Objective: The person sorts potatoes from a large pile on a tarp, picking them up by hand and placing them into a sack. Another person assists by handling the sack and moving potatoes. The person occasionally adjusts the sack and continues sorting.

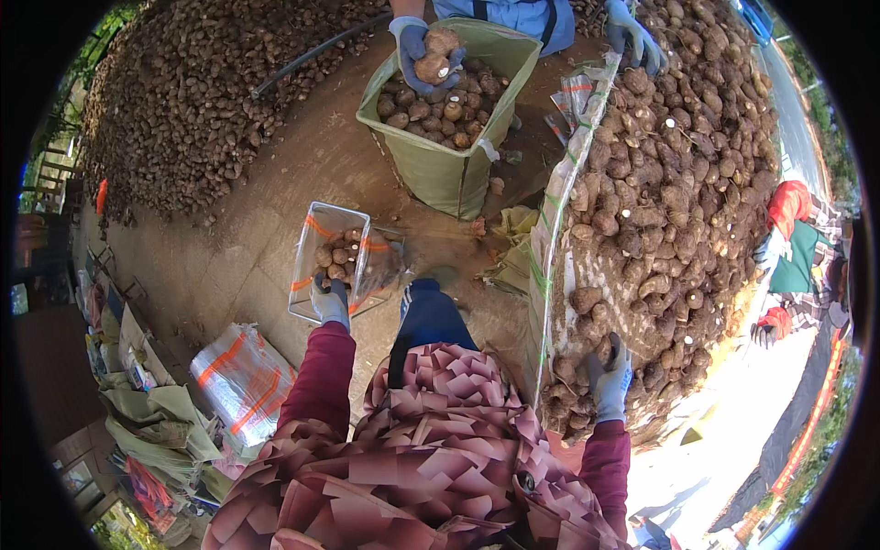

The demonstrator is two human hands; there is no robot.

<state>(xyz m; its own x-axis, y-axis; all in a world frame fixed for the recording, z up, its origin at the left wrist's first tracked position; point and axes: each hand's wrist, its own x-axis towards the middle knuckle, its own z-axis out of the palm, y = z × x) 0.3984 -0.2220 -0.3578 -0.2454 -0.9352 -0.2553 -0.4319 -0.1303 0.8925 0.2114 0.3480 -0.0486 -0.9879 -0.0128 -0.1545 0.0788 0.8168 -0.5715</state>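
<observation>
My left hand point(331, 301), in a grey-and-white work glove, reaches over the near rim of a wire frame point(297, 269) lined with a clear plastic bag point(379, 258) with orange stripes. Several brown tubers point(339, 256), apparently taro, lie in the bag just beyond my fingers. Whether those fingers grip a tuber or the rim is hidden. To the right, my gloved right hand point(610, 379) is at the near end of a large tuber heap point(677, 213), thumb and fingers around one tuber point(604, 349).
Opposite, a co-worker's gloved hand point(421, 58) holds tubers over a green woven sack point(430, 172) filled with tubers. A raised, cloth-covered edge point(550, 275) borders the right heap. Striped plastic bags point(244, 381) lie at left. Another person point(790, 254) is at the far right.
</observation>
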